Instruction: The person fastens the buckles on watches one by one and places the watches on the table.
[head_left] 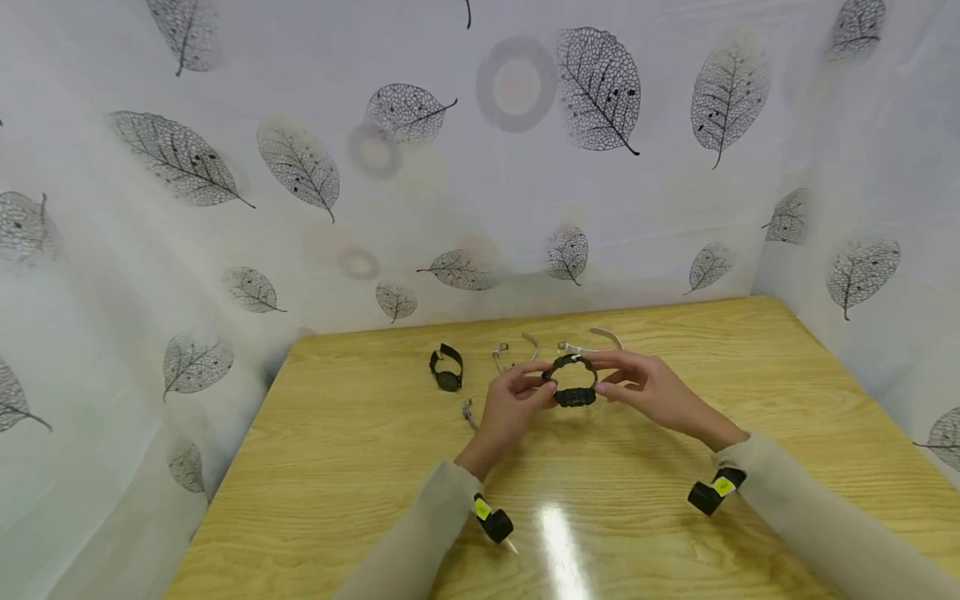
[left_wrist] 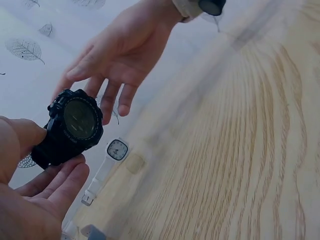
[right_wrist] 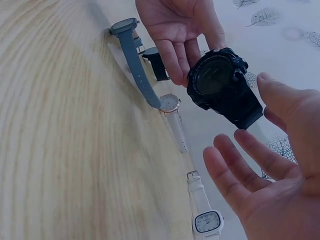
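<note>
One black watch is gripped by the left hand, seemingly for steadiness; the right hand is loosely spread alongside.

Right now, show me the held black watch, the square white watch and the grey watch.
Held black watch (left_wrist: 80,119), left wrist view, dial.
Square white watch (right_wrist: 207,221), right wrist view, dial.
Grey watch (right_wrist: 135,67), right wrist view, strap.

Head view looks forward and down; closer wrist views share the black watch.
</note>
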